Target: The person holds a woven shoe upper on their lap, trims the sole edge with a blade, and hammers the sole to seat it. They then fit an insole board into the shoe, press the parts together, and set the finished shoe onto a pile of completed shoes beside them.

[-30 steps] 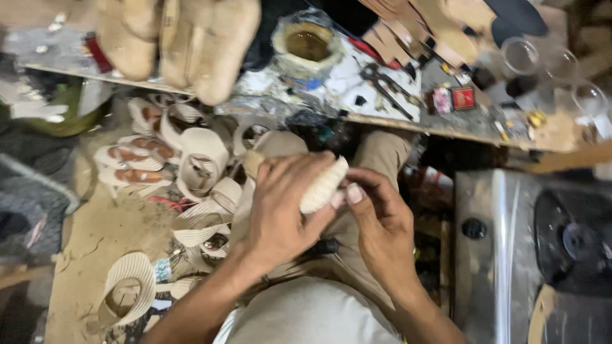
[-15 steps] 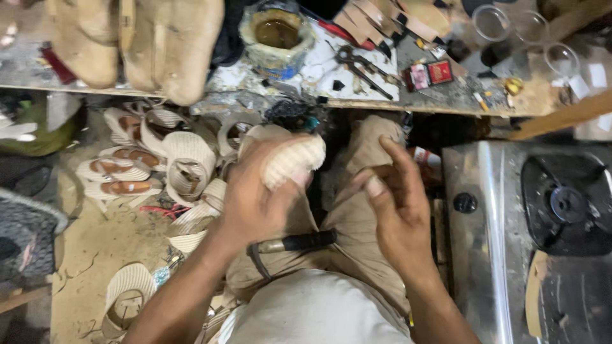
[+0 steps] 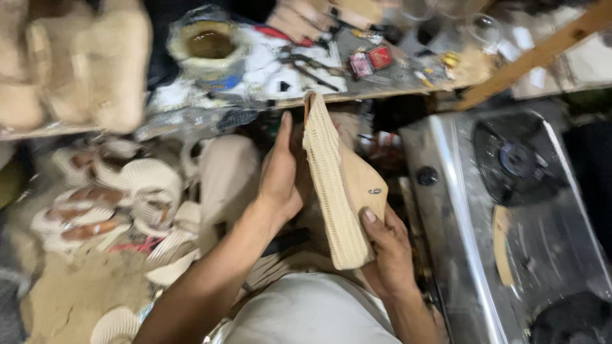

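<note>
Two hands on one shoe sole, held over my lap.
My right hand [image 3: 390, 250] grips the beige woven sole [image 3: 338, 191] at its lower end; my left hand [image 3: 280, 175] lies open, flat against its side, below the cluttered workbench [image 3: 268, 76].

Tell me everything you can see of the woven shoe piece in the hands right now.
The woven shoe piece is cream, with a ribbed mesh-like face and a smooth tan side bearing a small mark. It stands on edge, long axis running away from the person, over the lap. The left hand lies flat against its left side; the right hand grips its near end, thumb on the tan side.
</note>
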